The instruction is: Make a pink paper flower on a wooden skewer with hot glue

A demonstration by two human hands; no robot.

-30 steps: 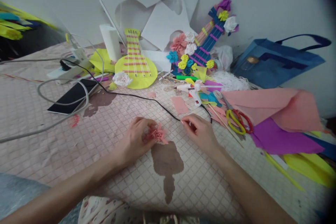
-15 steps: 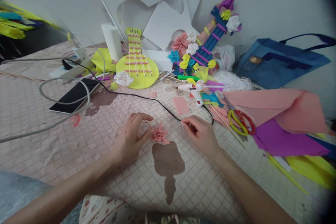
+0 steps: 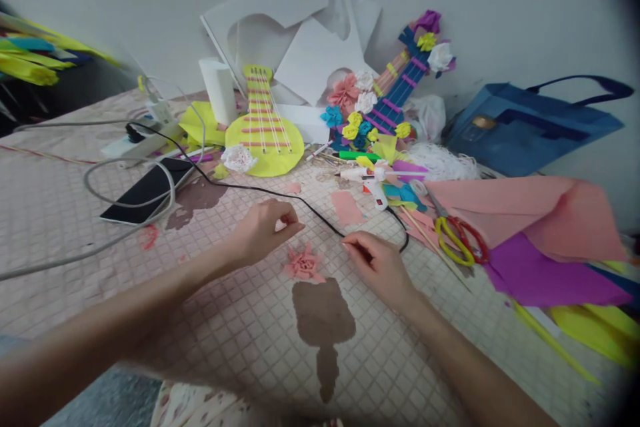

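Note:
A pink crepe-paper flower point(image 3: 304, 263) with a curled centre lies on the quilted tablecloth in front of me. My left hand point(image 3: 265, 230) hovers just above and left of it, thumb and fingertips brought together. Whatever might be between them is too small to make out. To the flower's right is my right hand point(image 3: 377, 263), its fingers curled in a pinch beside the black cable point(image 3: 320, 217); I cannot tell what, if anything, sits in that pinch. A white glue gun point(image 3: 373, 180) rests on scraps beyond the right hand.
Scissors point(image 3: 455, 240) and pink crepe paper point(image 3: 520, 213) lie at the right. Behind stand a yellow paper guitar point(image 3: 265, 147), a blue flower-trimmed guitar point(image 3: 395, 103) and a blue bag point(image 3: 530, 123). A tablet point(image 3: 145, 193) lies at the left under a grey cable point(image 3: 65, 263).
My left hand has lifted away from the flower, and its thumb and fingers have closed together. The right hand stays in nearly the same place. The view has tilted slightly upward.

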